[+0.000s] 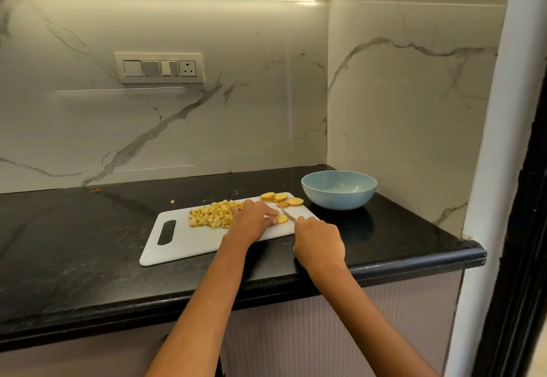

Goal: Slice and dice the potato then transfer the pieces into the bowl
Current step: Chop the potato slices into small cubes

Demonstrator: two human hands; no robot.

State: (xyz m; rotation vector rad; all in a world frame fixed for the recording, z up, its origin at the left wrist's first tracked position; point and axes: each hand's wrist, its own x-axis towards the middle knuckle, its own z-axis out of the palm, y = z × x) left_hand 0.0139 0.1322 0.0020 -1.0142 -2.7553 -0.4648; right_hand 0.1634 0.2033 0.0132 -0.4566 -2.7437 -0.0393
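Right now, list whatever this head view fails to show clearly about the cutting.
- Knife handle: hidden inside the right hand.
- Slice being cut: partly covered by the left hand, so its shape is unclear.
- Diced pile: right edge hidden behind that hand.
- Bowl front inner wall: hidden by its near rim.

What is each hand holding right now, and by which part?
The right hand grips a knife by its handle. The left hand pins a potato slice to the cutting board with its fingertips.
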